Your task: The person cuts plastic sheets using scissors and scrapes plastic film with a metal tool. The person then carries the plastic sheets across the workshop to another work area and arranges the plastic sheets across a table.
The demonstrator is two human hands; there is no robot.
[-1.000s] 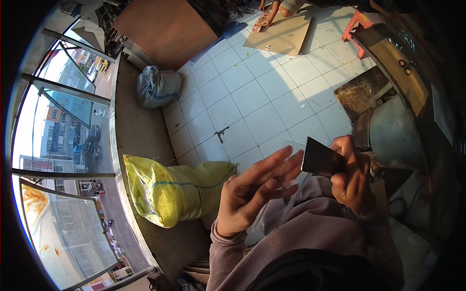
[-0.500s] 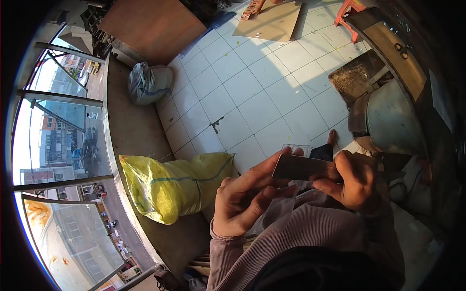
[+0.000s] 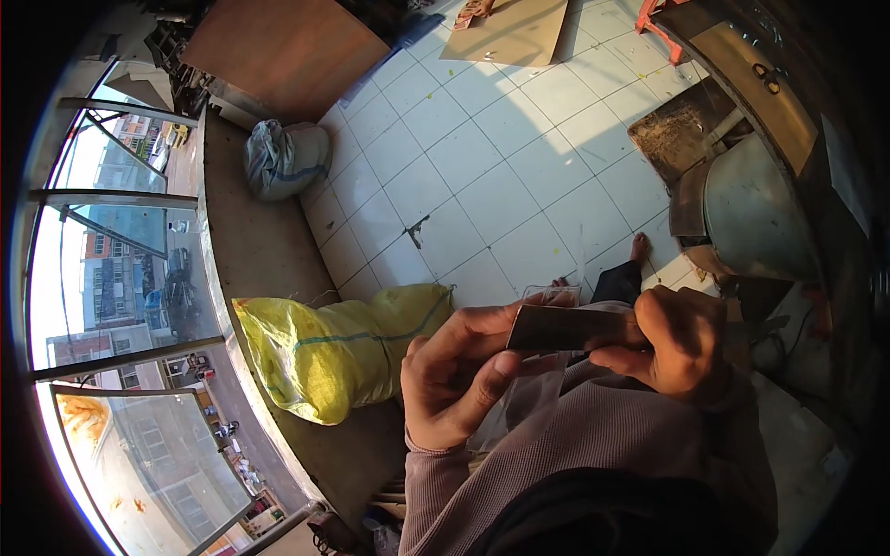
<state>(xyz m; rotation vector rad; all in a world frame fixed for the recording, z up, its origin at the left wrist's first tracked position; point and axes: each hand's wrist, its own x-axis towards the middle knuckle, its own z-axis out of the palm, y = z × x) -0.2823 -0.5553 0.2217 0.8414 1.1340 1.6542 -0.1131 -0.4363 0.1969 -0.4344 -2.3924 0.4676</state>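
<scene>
My right hand point(image 3: 663, 343) is closed around a dark, flat, straight-edged strip point(image 3: 561, 329), whose squared end points to the left. A thin tapered piece point(image 3: 769, 327) sticks out past the far side of that hand. My left hand point(image 3: 464, 371) pinches a clear plastic piece point(image 3: 533, 394) between thumb and fingers. The plastic shows above and below the strip, its rounded upper edge over the fingertips. The strip's squared end lies across the left fingers, between thumb and forefinger, and hides part of the plastic.
A yellow woven sack point(image 3: 343, 352) and a pale sack point(image 3: 287, 162) stand along the window ledge point(image 3: 260, 241). Brown board point(image 3: 514, 32) lies on the tiled floor at the back, with another person's hand point(image 3: 482, 7). To the right are a metal drum point(image 3: 760, 218) and a bench holding scissors point(image 3: 765, 83).
The strip and both hands have shifted slightly left. My left thumb has drawn closer to the strip's end, and the view has tilted a little. Both hands keep their hold.
</scene>
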